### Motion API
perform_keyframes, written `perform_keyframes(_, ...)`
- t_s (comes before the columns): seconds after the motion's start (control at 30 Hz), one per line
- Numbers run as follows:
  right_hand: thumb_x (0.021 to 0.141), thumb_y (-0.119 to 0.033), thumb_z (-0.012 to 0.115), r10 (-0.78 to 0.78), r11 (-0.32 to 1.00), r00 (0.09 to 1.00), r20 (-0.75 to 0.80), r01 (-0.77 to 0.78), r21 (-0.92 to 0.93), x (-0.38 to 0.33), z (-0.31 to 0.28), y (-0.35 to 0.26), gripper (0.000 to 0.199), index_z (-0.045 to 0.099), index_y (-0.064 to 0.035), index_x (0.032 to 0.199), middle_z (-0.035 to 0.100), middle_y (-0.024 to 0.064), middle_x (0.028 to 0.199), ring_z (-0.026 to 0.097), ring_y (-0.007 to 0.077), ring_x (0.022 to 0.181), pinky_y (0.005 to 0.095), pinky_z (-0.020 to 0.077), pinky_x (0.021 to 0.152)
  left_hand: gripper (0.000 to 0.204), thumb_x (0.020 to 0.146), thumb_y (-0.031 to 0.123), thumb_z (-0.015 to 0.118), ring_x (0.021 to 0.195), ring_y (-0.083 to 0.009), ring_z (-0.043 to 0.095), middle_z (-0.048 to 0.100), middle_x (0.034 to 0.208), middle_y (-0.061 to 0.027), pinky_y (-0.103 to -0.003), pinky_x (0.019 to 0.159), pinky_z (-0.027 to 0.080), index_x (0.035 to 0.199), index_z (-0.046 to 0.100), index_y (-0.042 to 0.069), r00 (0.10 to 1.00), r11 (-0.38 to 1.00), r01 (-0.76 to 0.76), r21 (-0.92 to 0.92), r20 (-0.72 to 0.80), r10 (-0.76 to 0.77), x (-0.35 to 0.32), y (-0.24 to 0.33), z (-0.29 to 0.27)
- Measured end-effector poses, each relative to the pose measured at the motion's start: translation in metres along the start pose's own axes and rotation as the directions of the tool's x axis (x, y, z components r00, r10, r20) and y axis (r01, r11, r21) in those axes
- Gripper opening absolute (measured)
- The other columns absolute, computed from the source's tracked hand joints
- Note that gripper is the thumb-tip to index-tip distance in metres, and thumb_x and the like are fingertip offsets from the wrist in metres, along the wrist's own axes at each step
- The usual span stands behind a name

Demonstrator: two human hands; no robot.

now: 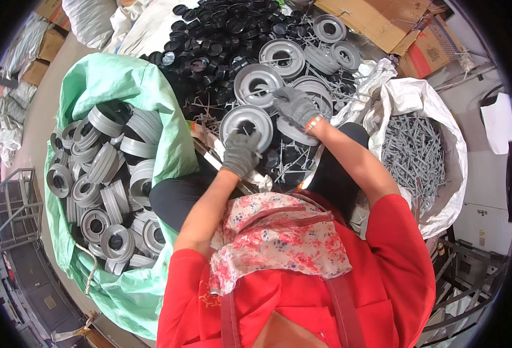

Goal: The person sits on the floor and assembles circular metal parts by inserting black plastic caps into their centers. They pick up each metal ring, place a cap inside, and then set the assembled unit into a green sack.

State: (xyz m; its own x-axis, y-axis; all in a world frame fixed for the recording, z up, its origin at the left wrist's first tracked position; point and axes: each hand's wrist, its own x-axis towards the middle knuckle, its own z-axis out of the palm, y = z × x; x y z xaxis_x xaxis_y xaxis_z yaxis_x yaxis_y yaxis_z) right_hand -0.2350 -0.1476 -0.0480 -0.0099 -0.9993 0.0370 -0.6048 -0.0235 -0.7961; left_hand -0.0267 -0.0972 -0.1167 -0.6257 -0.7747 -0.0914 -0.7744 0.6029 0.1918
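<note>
Grey knit gloves cover both of my hands. My left hand (241, 153) is closed on the near rim of a grey plastic ring (228, 120), its fingertips by the dark centre hole. To the right, my right hand (295, 108) has its fingers bent together between several more grey rings; whatever is in them is hidden. Just beyond is another flanged grey ring (244, 79), and under my right wrist lies a wide grey ring (295, 134). Thin grey plastic sprue sticks (212, 110) are scattered among the rings.
At my left, a green woven sack (172, 136) holds many grey rings (117, 242). The white sack (454, 168) at my right is full of grey sprue sticks (412, 153). Black round caps (221, 35) are heaped ahead. Cardboard boxes (378, 20) stand at far right.
</note>
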Motion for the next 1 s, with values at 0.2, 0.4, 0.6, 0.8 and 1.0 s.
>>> perform_keyframes(0.2, 0.075, -0.021, 0.055, -0.112, 0.858, 0.709, 0.697, 0.423, -0.292, -0.061, 0.034, 0.040, 0.031, 0.061, -0.0036, 0.099, 0.063, 0.0168, 0.082, 0.062, 0.0307, 0.081, 0.0425, 0.0482, 0.070, 0.038, 0.085, 0.031, 0.062, 0.071, -0.0175, 0.061, 0.063, 0.087, -0.0105, -0.031, 0.064, 0.051, 0.106, 0.058, -0.001, 0.756, -0.336, -0.147, -0.930, 0.113, -0.645, 0.016, -0.014, -0.106)
perform_keyframes(0.4, 0.066, -0.020, 0.062, -0.085, 0.636, 0.832, 0.548, 0.469, -0.613, -0.087, 0.125, 0.075, 0.053, 0.051, 0.0008, 0.114, 0.052, 0.0205, 0.117, 0.055, 0.0327, 0.102, 0.0466, 0.0469, 0.081, 0.042, 0.086, 0.021, 0.058, 0.099, -0.0246, 0.058, 0.059, 0.107, -0.0124, -0.040, 0.087, 0.049, 0.120, 0.048, 0.000, 0.789, -0.527, -0.145, -0.837, 0.224, -0.572, -0.022, -0.012, -0.116)
perform_keyframes(0.6, 0.066, -0.039, 0.068, 0.031, 0.876, 0.866, 0.500, 0.218, -0.431, -0.073, 0.050, 0.011, 0.053, 0.060, -0.0038, 0.105, 0.058, 0.0183, 0.096, 0.057, 0.0330, 0.091, 0.0405, 0.0460, 0.080, 0.040, 0.077, 0.007, 0.067, 0.092, -0.0190, 0.060, 0.060, 0.105, -0.0095, -0.032, 0.077, 0.052, 0.114, 0.053, -0.001, 0.690, -0.202, -0.259, -0.945, -0.035, -0.723, -0.071, -0.020, -0.108)
perform_keyframes(0.8, 0.075, -0.040, 0.066, -0.293, 0.930, 0.938, 0.184, 0.324, -0.172, -0.083, 0.000, -0.062, 0.057, 0.052, -0.0029, 0.116, 0.053, 0.0203, 0.115, 0.053, 0.0354, 0.104, 0.0427, 0.0434, 0.087, 0.037, 0.078, 0.013, 0.067, 0.083, -0.0188, 0.062, 0.062, 0.096, -0.0096, -0.031, 0.073, 0.053, 0.110, 0.054, -0.004, 0.799, -0.516, -0.093, -0.852, 0.245, -0.549, -0.064, 0.023, -0.101)
perform_keyframes(1.0, 0.075, -0.039, 0.065, -0.323, 0.915, 0.931, 0.172, 0.354, -0.192, -0.090, 0.019, -0.071, 0.069, 0.041, -0.0005, 0.127, 0.043, 0.0252, 0.127, 0.045, 0.0402, 0.115, 0.0423, 0.0377, 0.097, 0.046, 0.081, 0.019, 0.059, 0.095, -0.0269, 0.060, 0.058, 0.108, -0.0144, -0.041, 0.083, 0.051, 0.119, 0.047, -0.003, 0.878, -0.489, -0.041, -0.871, 0.202, -0.434, -0.079, 0.037, -0.091)
